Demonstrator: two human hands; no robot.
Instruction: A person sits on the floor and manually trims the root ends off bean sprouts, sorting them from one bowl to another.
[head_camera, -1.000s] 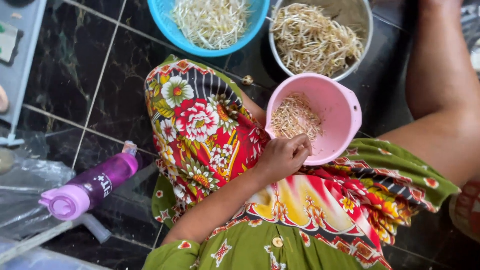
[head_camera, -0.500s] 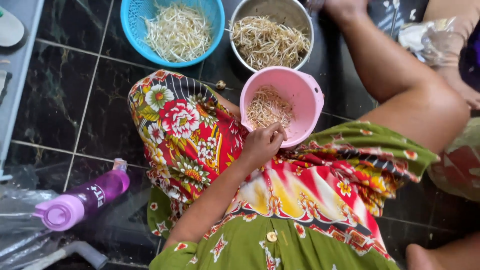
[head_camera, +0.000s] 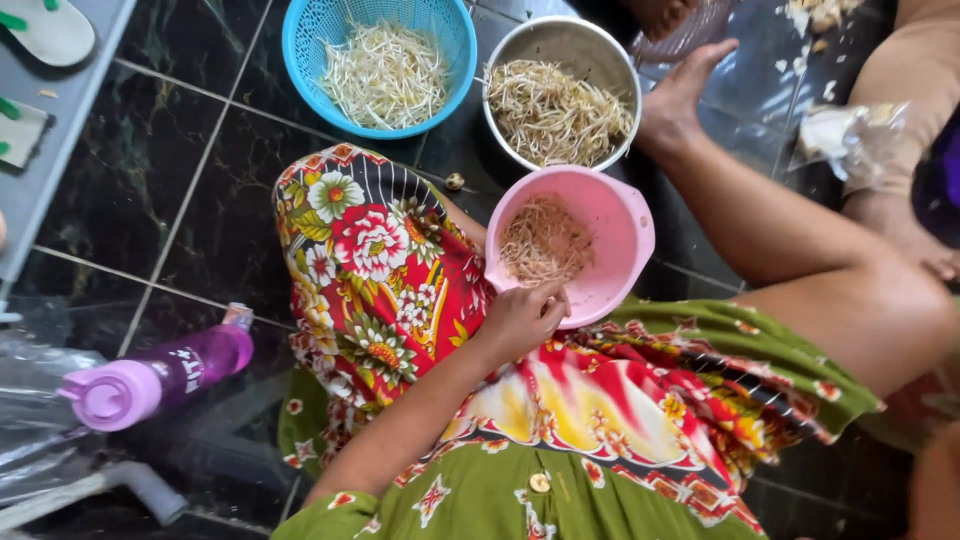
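Left hand (head_camera: 520, 320) reaches in from the lower left, its forearm lying across the person's lap, fingers curled together at the near rim of a pink bowl (head_camera: 615, 250). Whether they grip the rim or pinch a bit of its contents, I cannot tell. The right hand is out of view.

The bowl rests tilted against the lap, on a red flowered cloth (head_camera: 380, 270) over a green dress (head_camera: 480, 500), close enough to work in without leaning. It holds a thin layer of brownish sprout scraps (head_camera: 545, 245).

Two more vessels sit on the dark tiled floor (head_camera: 150, 180) just beyond, within easy reach. A steel bowl (head_camera: 560, 35), touching or nearly touching the pink bowl's far rim, holds tangled, darker sprouts. To its left, a blue basket (head_camera: 300, 50) holds paler, cleaner-looking sprouts. The split suggests sorting: raw, cleaned and waste each in its own place.

The person's bare leg stretches along the right, the foot (head_camera: 680, 95) beside the steel bowl, crowding that side. A purple bottle (head_camera: 160, 375) lies on its side at the lower left, well apart. At the far right a clear plastic bag (head_camera: 840, 130) lies by another person's limb (head_camera: 900, 80). A sandal (head_camera: 50, 30) sits on a grey ledge at the upper left.
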